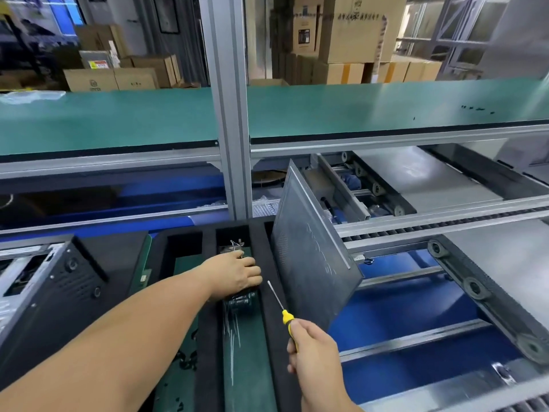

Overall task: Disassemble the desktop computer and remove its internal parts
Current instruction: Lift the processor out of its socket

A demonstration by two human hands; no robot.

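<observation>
1. Head view: our left hand (237,273) is curling over a dark part (239,300) in the middle slot of the black foam tray (208,322); we cannot make out what the part is, as the hand is hiding most of it.
2. Our right hand (313,347) is gripping the screwdriver (280,306), its shaft pointing up and away to the left.
3. The computer case (44,289) is sitting at far left on the tabltop, cut off by the frame edge.
4. A grey side panel (312,263) is leaning upright just right of the tray, its long axis running away from us.
</observation>
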